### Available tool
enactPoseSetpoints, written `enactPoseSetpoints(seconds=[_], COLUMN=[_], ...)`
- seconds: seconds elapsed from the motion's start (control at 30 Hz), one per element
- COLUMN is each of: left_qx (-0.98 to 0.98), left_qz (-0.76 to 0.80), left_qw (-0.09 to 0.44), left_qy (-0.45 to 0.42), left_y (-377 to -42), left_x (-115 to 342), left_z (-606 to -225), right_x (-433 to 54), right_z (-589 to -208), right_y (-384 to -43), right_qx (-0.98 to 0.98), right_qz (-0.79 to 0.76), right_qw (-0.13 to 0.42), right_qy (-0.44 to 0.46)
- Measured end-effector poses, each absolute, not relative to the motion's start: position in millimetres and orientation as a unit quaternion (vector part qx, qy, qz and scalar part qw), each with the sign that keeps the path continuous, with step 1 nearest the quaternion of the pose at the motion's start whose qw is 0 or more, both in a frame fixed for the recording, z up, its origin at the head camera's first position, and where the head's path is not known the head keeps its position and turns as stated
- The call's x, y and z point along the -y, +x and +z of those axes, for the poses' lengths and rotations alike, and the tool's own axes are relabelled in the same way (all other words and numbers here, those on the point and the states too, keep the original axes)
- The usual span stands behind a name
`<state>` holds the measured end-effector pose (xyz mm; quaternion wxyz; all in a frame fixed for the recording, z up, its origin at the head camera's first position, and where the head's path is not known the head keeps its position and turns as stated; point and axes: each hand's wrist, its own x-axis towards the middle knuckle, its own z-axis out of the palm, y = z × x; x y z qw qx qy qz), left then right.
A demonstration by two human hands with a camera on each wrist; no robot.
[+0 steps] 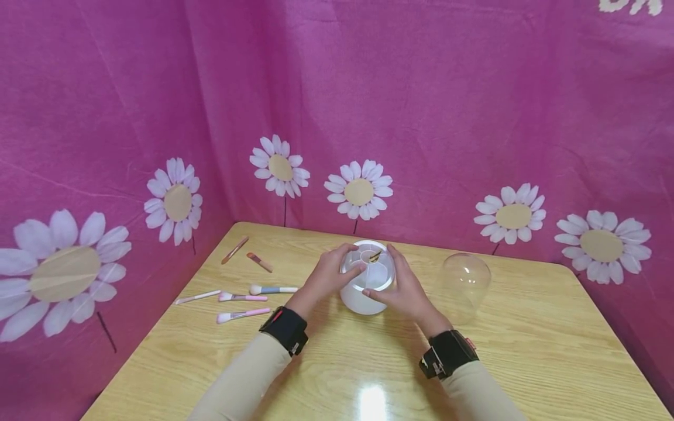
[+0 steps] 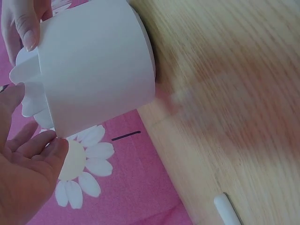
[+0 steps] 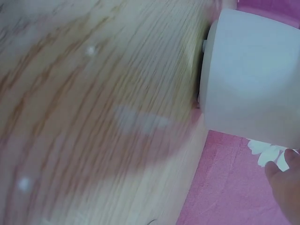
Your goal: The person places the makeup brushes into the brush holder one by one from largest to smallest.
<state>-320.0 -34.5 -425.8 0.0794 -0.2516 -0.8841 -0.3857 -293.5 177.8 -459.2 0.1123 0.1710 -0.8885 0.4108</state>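
A white round brush holder (image 1: 363, 303) with a divided top insert (image 1: 376, 273) stands on the table between both hands. My left hand (image 1: 329, 272) holds its left side at the rim, fingers curved and thumb over the top. From the right, my right hand (image 1: 404, 286) holds the rim, thumb at the near edge. In the left wrist view, the insert's scalloped edges (image 2: 30, 79) stick out above the holder's wall (image 2: 98, 65). The right wrist view shows the holder's smooth side (image 3: 253, 75) and part of the right hand (image 3: 287, 185). A small gold-and-black mark shows in the insert.
A clear dome cover (image 1: 464, 286) stands right of the holder, close to the right forearm. Several makeup brushes lie at left, among them a pink-handled brush (image 1: 243, 315), a blue-and-white one (image 1: 274, 289) and a brown one (image 1: 260, 262). A pink flowered cloth (image 1: 421, 117) hangs behind the table.
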Motion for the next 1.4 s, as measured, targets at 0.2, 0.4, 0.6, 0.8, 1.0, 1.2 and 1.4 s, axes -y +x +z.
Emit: enactPoseSetpoints(seconds=[0.2, 0.4, 0.6, 0.8, 1.0, 1.2, 1.4], left_qx=[0.885, 0.886, 0.876, 0.869, 0.870, 0.891, 0.945], left_qz=[-0.385, -0.387, -0.408, -0.424, -0.427, -0.387, -0.278], left_qw=[0.076, 0.087, 0.100, 0.104, 0.098, 0.115, 0.120], left_qy=[-0.251, -0.239, -0.234, -0.233, -0.227, -0.208, -0.121], left_y=[-319, -318, -317, -316, -313, -304, -299], left_x=[34, 36, 45, 54, 65, 86, 115], left_z=[-426, -429, -433, -436, -439, -439, -439], right_x=[-175, -169, -162, -161, -163, -163, -165], right_z=[-461, -463, -462, -462, -462, -463, -464], right_y=[-294, -295, -296, -298, -298, -297, -294], right_qx=[0.891, 0.880, 0.874, 0.878, 0.877, 0.877, 0.875], right_qz=[0.410, 0.434, 0.448, 0.440, 0.441, 0.439, 0.440], right_qw=[0.108, 0.106, 0.102, 0.104, 0.109, 0.116, 0.130], right_qy=[0.165, 0.161, 0.158, 0.158, 0.156, 0.156, 0.153])
